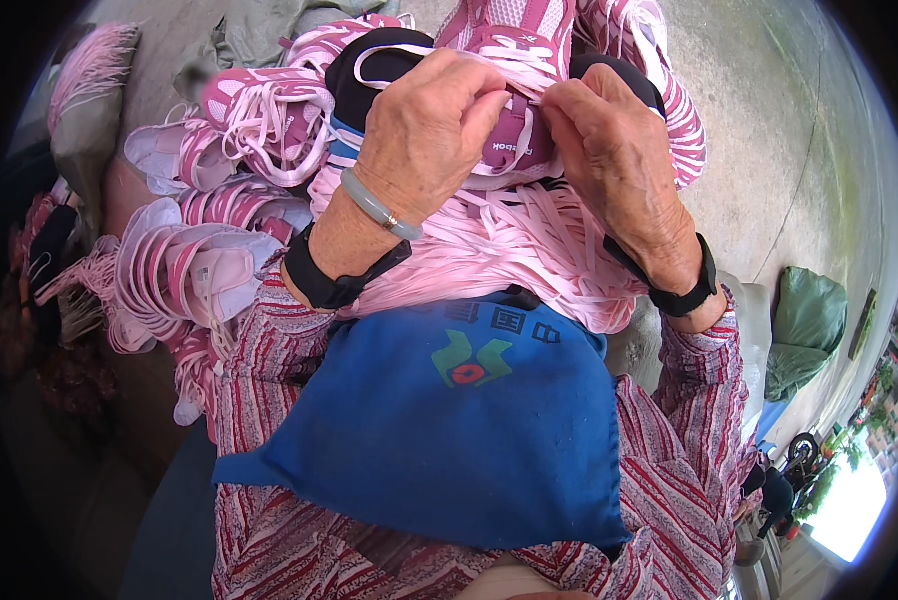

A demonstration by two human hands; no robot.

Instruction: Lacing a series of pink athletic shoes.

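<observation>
A pink and white shoe upper (522,135) rests on my lap, its dark pink tongue towards me and its toe pointing away. My left hand (424,135) is closed at the left of its lace holes, thumb and forefinger pinching a pale pink shoelace (367,66) that loops out beside it. On the other side, my right hand (614,150) is closed too, its fingertips pinched on lace by the eyelets. The exact lace ends are hidden by the fingers. Below the upper, a thick bundle of loose pink laces (489,250) lies across my lap.
Laced pink uppers (274,125) lie at the left, above nested stacks of more uppers (194,265). Another row of uppers (681,125) curves down at the right. A blue apron (459,430) covers my front. A green sack (807,325) stands on the concrete floor (769,130).
</observation>
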